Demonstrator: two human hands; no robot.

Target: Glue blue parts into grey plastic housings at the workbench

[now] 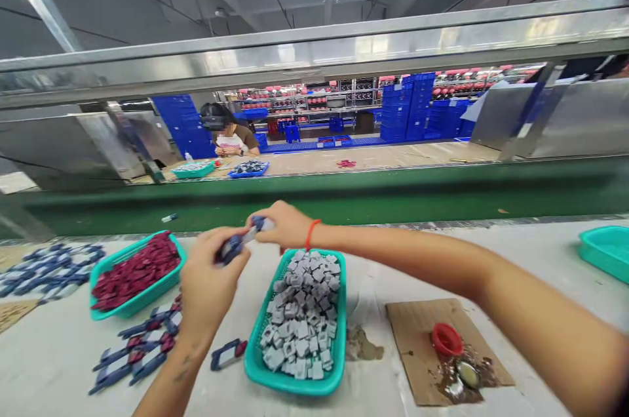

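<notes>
My left hand (213,266) is closed around a dark blue and grey plastic part (232,246), held up above the table. Against the other end of this part, my right hand (280,223) pinches a small blue and grey piece (258,225); whether the two are joined I cannot tell. Below my right hand stands a teal basket (339,338) of grey plastic pieces (302,312). One blue part with a maroon end (227,355) lies between my left forearm and that basket.
Left are a teal basket (142,302) of maroon pieces and several blue parts (142,351). On the right, cardboard (417,351) bears a red cup (447,339) beside a brown smear; another teal basket (607,253) lies beyond. Across the green strip (393,194) sits a person (233,135).
</notes>
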